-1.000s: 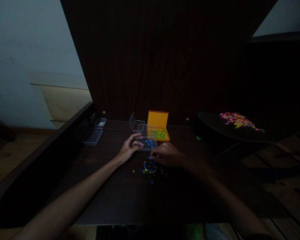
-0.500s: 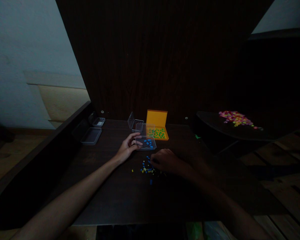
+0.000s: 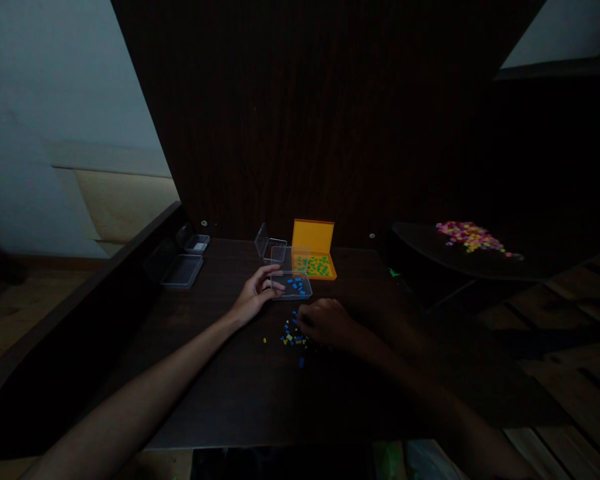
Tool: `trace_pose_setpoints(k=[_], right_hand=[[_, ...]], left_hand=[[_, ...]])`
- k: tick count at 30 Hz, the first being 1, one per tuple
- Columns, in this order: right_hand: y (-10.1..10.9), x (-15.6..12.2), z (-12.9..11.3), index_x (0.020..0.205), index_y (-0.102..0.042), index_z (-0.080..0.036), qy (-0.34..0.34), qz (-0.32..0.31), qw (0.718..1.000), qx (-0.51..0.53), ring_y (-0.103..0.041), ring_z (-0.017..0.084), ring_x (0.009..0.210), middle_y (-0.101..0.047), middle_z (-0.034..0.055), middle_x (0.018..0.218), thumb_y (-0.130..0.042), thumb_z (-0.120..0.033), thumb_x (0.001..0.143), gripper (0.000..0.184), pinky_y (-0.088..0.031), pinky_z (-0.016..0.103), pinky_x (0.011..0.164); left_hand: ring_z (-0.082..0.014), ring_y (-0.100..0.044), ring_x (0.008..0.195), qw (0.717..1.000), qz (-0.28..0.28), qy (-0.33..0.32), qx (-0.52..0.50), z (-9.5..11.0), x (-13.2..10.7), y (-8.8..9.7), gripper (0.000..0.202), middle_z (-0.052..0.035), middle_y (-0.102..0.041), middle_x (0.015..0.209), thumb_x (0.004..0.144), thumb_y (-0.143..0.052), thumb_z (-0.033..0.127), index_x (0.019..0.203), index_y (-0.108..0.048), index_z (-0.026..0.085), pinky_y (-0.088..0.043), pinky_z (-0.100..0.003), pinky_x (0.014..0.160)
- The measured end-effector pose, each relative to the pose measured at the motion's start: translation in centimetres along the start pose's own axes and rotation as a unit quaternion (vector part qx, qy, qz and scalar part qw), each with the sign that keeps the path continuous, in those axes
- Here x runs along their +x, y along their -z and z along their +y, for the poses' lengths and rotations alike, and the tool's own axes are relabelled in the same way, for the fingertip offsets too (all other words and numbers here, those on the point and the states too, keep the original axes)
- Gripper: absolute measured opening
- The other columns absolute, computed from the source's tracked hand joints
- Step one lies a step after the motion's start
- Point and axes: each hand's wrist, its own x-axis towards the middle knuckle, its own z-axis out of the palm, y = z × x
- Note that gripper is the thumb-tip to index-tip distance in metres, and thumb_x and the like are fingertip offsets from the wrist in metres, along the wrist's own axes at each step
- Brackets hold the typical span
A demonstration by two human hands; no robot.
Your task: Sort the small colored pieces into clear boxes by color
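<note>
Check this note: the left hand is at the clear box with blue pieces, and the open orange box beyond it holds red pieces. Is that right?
Not quite: the head view shows green pieces, not red, in the open orange box. The left hand is indeed at the clear box with blue pieces.

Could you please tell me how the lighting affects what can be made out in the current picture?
Head view: dim overall, with the right hand darker than the left hand and its grip too shadowed to read; same head view: the open orange box stands out, while the small pieces beside the right hand are hard to separate.
</note>
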Motion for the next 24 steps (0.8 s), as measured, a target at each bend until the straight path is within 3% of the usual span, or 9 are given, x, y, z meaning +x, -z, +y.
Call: trace_pose_setpoints(k=[9,18,24], right_hand=[[-0.18,0.13,-0.35,0.096,-0.064,-0.023,-0.028,0.009,1.000,-0.009,-0.061,0.019,0.085,-0.068,0.0061,0.090,-0.046,-0.035,0.090,0.022,-0.034,0.027,0.068],[-0.44,0.31,0.10,0.093,-0.065,-0.022,-0.001,0.047,0.998,0.030,-0.062,0.018,0.083,-0.070,0.0042,0.089,-0.043,-0.034,0.092,0.024,-0.035,0.027,0.068],[-0.90,0.49,0.05,0.099,-0.066,-0.024,0.019,0.069,0.994,0.082,-0.062,0.017,0.085,-0.070,0.0023,0.093,-0.051,-0.037,0.089,0.022,-0.036,0.027,0.071]], left_hand=[[-0.0128,-0.062,0.084,1.000,-0.005,0.002,-0.005,-0.06,0.05,0.01,0.052,-0.0096,-0.057,0.117,0.063,-0.066,0.011,0.113,-0.053,0.017,-0.050,-0.027,0.075],[-0.0129,-0.062,0.082,1.000,-0.003,0.002,-0.008,-0.09,0.10,0.02,0.052,-0.0094,-0.057,0.116,0.062,-0.067,0.012,0.113,-0.053,0.018,-0.050,-0.027,0.074],[-0.0126,-0.062,0.082,1.000,0.000,0.004,-0.006,-0.06,0.06,-0.01,0.053,-0.0088,-0.057,0.115,0.063,-0.067,0.013,0.113,-0.053,0.018,-0.050,-0.027,0.073]])
